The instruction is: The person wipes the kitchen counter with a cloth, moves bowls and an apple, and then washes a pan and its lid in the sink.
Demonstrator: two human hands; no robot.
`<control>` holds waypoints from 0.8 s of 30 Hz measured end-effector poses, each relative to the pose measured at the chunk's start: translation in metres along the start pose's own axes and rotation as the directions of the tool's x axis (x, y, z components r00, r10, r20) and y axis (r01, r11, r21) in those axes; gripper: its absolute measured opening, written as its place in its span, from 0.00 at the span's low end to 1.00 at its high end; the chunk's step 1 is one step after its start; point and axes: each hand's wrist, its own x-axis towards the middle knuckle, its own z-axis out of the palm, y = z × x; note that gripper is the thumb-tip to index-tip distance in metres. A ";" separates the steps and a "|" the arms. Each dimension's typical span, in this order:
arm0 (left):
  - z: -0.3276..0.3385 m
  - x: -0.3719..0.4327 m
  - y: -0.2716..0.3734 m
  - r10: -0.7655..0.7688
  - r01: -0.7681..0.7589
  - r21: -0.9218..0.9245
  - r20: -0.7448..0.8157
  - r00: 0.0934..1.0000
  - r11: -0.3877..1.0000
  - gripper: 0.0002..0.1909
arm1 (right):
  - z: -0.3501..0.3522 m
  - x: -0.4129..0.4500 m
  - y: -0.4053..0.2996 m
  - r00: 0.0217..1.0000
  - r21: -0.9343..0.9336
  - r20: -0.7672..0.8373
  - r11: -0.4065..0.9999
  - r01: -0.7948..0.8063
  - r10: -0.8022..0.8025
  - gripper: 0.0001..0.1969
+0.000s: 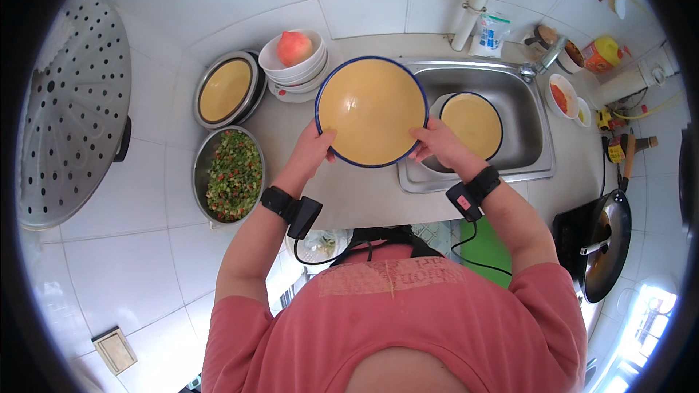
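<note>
Both hands hold a large yellow enamel basin (371, 111) with a blue rim, its inside facing up. My left hand (315, 147) grips the rim at the lower left, thumb on the inner side. At the lower right my right hand (437, 141) pinches the same rim, thumb inside and fingers beneath. The basin is over the counter and partly overlaps the left edge of the steel sink (524, 114). A smaller yellow enamel bowl (472, 125) with a dark blue rim lies in the sink, beside my right hand.
Stacked white bowls (292, 68) hold a peach (295, 49). Left of them are stacked pans (225, 90) and a metal bowl of chopped vegetables (235, 177). A faucet (543, 60) rises behind the sink, small dishes (562, 97) stand right of it, and a wok (609, 245) sits far right.
</note>
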 end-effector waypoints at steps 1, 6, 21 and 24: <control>0.005 0.004 0.005 0.041 -0.041 0.033 0.008 0.999 0.999 0.16 | -0.008 -0.003 -0.005 1.000 -0.020 -0.023 1.000 0.017 -0.018 0.11; 0.047 0.025 0.034 0.265 -0.274 0.192 0.071 0.962 0.942 0.21 | -0.054 -0.023 -0.028 0.967 -0.118 -0.185 0.981 0.156 -0.176 0.12; 0.147 0.047 0.095 0.465 -0.516 0.293 0.228 0.855 0.805 0.25 | -0.128 -0.091 -0.063 0.812 -0.138 -0.450 0.927 0.349 -0.372 0.11; 0.150 0.054 0.097 0.402 -0.453 0.255 0.229 0.887 0.854 0.23 | -0.128 -0.095 -0.065 0.834 -0.188 -0.428 0.937 0.293 -0.347 0.11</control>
